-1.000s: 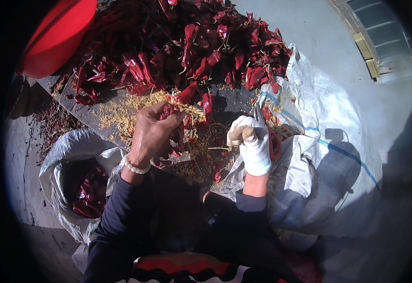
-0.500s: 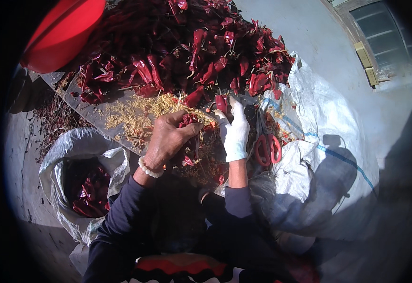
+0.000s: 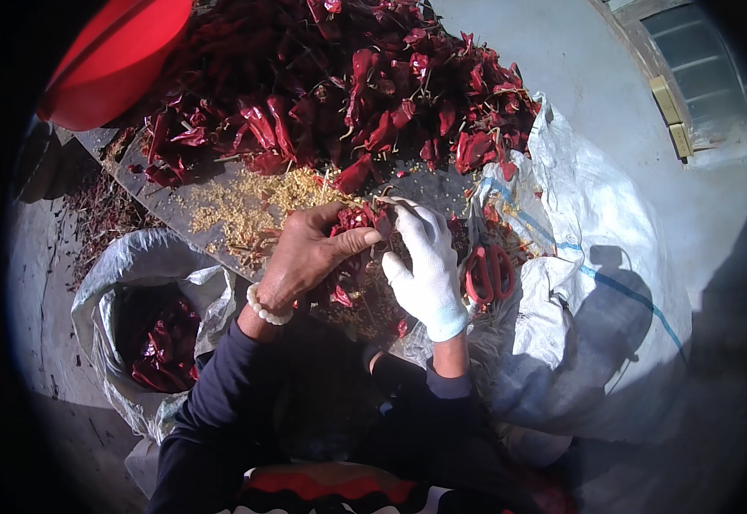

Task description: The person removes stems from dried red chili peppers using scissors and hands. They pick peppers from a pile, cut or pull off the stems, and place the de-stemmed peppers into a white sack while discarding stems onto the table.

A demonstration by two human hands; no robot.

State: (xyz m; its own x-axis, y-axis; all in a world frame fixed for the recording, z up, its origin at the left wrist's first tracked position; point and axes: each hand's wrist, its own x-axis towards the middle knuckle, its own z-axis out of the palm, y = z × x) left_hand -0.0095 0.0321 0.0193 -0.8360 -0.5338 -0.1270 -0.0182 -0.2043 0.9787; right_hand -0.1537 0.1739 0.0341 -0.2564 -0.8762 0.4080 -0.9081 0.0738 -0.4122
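Observation:
My left hand (image 3: 309,253), bare with a pale bead bracelet at the wrist, is closed around several crumpled dried red peppers (image 3: 352,219), the thumb pressed over them. Close on its right is my right hand (image 3: 426,270) in a white knit glove. The gloved thumb stands apart from the fingers, whose tips reach a dark red pepper (image 3: 382,224) at the edge of the bunch; whether they touch it is hard to tell. Pale yellow seeds (image 3: 249,204) lie scattered beyond my left hand. Red-handled scissors (image 3: 488,274) rest just right of my glove.
A large heap of dried red peppers (image 3: 305,77) fills the far side of the dark board (image 3: 146,184). Left stands an open white sack (image 3: 104,295) with peppers inside. A red basin (image 3: 112,68) is at the far left, and a big white woven sack (image 3: 600,214) spreads on the right.
My gloved hand has opened its thumb away from its fingers and shifted slightly nearer me. The pepper that stood upright at its fingertips has left that spot. My left hand keeps its bunch.

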